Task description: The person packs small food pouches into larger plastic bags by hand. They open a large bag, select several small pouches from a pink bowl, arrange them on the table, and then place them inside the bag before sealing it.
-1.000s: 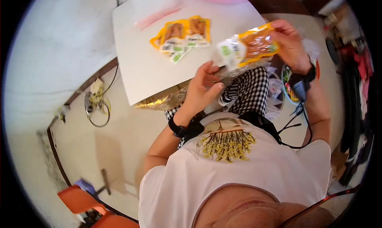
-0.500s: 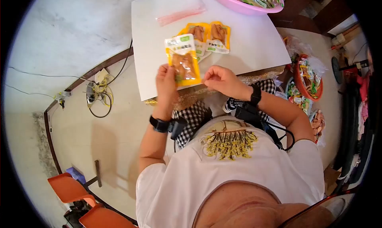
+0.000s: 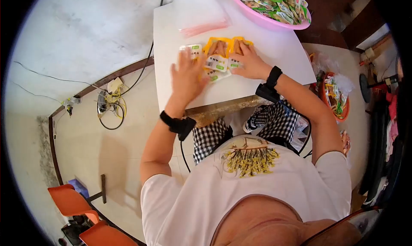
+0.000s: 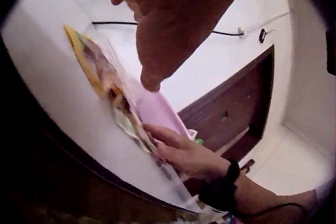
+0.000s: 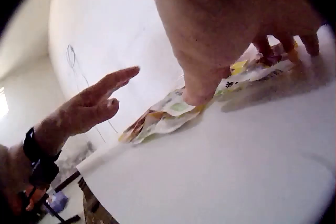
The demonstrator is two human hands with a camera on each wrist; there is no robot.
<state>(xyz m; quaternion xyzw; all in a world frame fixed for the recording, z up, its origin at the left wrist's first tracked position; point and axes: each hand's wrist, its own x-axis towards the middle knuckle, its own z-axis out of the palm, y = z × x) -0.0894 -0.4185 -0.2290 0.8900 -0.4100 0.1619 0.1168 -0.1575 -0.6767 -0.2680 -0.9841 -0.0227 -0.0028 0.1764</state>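
Several yellow-edged clear food packets [image 3: 216,62] with white labels and brown pieces inside lie overlapping on the white table [image 3: 274,53]. My left hand [image 3: 187,81] is raised over the leftmost packet [image 3: 192,48], fingers spread, and hides most of it. In the right wrist view that left hand [image 5: 86,108] shows apart from the packets with nothing in it. My right hand [image 3: 254,65] rests on the rightmost packet [image 3: 236,43], its fingers extended over the top. Seen from the right wrist, its thumb touches a packet's label [image 5: 181,107].
A stack of clear bags [image 3: 201,12] with pink edges lies at the table's back. The pink basin [image 3: 262,21] at the back right holds many green packets. An orange basket [image 3: 343,111] stands on the floor to the right, orange chairs [image 3: 71,201] at lower left.
A packet passed from the right hand to the left, and now lies at the left of the group. The left hand has let go of it; the right hand has moved onto the rightmost packet.
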